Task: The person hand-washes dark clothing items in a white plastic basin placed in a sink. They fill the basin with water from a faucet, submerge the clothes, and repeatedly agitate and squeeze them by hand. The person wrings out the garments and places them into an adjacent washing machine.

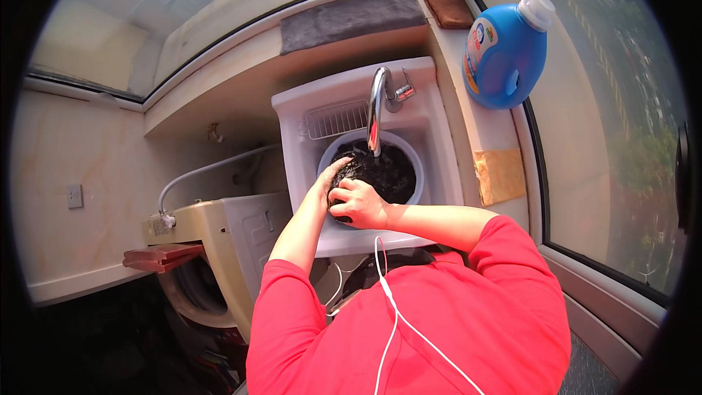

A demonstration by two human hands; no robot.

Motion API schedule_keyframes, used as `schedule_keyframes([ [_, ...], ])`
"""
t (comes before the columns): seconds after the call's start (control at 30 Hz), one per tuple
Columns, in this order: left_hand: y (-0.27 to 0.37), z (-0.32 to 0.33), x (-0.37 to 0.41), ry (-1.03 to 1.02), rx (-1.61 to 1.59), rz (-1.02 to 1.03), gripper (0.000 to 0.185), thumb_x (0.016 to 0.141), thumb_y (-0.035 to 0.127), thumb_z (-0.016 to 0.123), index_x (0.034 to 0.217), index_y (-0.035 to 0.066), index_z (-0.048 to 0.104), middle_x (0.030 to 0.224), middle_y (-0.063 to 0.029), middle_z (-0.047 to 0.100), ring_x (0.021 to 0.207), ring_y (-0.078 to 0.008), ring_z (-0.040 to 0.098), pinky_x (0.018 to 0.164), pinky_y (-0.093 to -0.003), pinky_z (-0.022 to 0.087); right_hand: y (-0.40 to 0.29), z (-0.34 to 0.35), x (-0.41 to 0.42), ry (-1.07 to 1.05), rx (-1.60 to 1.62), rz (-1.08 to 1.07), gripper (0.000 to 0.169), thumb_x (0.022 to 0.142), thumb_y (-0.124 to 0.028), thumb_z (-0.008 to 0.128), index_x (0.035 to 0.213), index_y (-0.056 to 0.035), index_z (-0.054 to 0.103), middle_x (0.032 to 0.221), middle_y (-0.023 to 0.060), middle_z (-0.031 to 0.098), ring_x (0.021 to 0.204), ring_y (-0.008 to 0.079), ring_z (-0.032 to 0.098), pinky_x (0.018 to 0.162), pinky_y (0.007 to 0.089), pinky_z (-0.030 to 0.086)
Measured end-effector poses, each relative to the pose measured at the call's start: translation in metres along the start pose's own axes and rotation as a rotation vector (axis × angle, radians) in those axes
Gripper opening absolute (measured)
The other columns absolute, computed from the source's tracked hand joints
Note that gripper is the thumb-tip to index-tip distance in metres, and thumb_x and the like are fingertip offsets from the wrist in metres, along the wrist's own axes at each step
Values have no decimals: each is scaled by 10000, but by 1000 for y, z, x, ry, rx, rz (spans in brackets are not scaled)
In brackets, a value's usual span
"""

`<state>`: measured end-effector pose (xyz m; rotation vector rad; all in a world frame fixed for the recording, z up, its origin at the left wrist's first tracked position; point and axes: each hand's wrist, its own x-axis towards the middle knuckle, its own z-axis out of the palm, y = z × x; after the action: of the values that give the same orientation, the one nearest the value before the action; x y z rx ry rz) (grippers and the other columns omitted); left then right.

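Observation:
A round white basin stands in a white laundry sink, with dark wet fabric and what looks like water in it. My right hand is closed on part of the dark fabric at the basin's near left rim. Beside it, my left hand reaches over the left side of the basin against the fabric, its fingers partly hidden, so its grip is unclear. The chrome faucet arches over the basin, its spout end just above the fabric.
A blue detergent bottle stands on the right ledge, near a brown folded cloth and a tan cloth. A grey cloth lies along the back ledge. Left of the sink is a front-loading washing machine. White cables hang over my red top.

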<state>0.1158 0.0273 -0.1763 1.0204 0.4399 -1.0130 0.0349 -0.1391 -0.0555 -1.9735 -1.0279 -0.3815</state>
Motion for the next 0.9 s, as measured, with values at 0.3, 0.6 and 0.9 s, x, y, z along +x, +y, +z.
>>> schedule_keyframes([
  [0.3,26,47,-5,264,511,153,292,729,127,699,989,-3,670,882,-85,701,769,-190,673,699,-350,551,10,45,-32,-291,-329,-270,62,742,-263,630,802,-258,642,929,-35,509,918,199,507,648,329,455],
  [0.6,-40,-5,26,623,736,210,420,647,248,761,1005,36,699,964,-151,722,926,-268,693,843,-356,513,11,132,-56,-798,-348,-308,152,715,-237,623,771,-158,740,927,-5,665,914,226,623,629,383,490],
  [0.9,-41,13,23,734,861,225,498,648,284,787,1086,75,676,1087,-160,695,1056,-312,648,929,-383,486,16,139,-84,-827,-556,-343,150,784,-258,605,870,-208,716,1024,-4,630,990,210,581,650,343,472],
])
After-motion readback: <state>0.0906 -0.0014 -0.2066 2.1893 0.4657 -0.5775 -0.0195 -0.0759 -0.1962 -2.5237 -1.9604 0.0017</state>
